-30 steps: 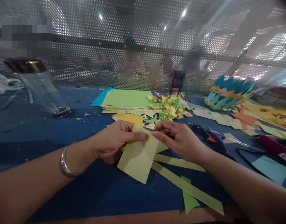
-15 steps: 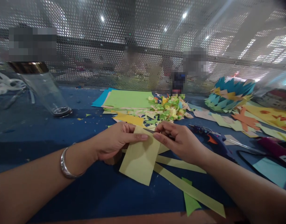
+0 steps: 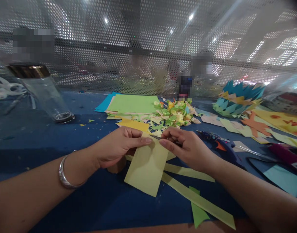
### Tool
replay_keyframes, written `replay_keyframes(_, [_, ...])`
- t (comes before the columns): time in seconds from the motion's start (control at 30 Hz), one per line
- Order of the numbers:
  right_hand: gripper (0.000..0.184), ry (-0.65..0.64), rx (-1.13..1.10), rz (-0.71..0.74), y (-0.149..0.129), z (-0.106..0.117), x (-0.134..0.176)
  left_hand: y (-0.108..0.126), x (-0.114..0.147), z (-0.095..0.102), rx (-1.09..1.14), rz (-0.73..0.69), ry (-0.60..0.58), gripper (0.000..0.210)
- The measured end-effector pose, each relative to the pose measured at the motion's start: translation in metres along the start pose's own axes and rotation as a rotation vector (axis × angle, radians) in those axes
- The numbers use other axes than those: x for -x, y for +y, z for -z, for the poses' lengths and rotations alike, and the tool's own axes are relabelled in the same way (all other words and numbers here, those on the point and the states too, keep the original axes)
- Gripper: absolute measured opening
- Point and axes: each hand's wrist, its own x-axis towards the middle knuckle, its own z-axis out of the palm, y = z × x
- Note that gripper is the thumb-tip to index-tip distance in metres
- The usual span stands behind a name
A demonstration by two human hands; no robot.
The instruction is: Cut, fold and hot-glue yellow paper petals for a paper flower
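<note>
My left hand (image 3: 120, 145) pinches the top left edge of a pale yellow paper piece (image 3: 147, 168), thumb on its face. The paper hangs tilted toward me over the table. At its top right edge my right hand (image 3: 181, 144) is closed around a thin, dark pointed tool (image 3: 156, 137). Only the narrow tip of the tool shows, pointing left across the paper's upper edge; its exact kind is hidden in the fingers. Beneath my left hand a brown block-like object (image 3: 116, 165) is partly covered. Pale yellow strips (image 3: 199, 197) lie under and right of the paper.
Behind my hands lie a green paper stack (image 3: 135, 103) and a heap of paper scraps (image 3: 179, 113). A glass bottle (image 3: 48, 97) stands left. On the right are a dark blue glue gun (image 3: 221, 147), a purple glue gun (image 3: 285, 155) and a spiky paper craft (image 3: 239, 98).
The paper's lower edge has swung slightly down and right. My left forearm has shifted a little left; both grips look the same.
</note>
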Motion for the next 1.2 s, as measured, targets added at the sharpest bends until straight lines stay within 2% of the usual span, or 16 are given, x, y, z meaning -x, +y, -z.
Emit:
replay_keyframes(0.57, [0.026, -0.020, -0.023, 0.010, -0.0046, -0.0005, 0.0006, 0.0020, 0.0007, 0.0025, 0.059, 0.099, -0.034, 0.018])
replay_keyframes(1.2, [0.025, -0.019, -0.033, 0.012, -0.0075, -0.0011, 0.0002, -0.0016, -0.0005, 0.0052, -0.066, 0.003, -0.032, 0.022])
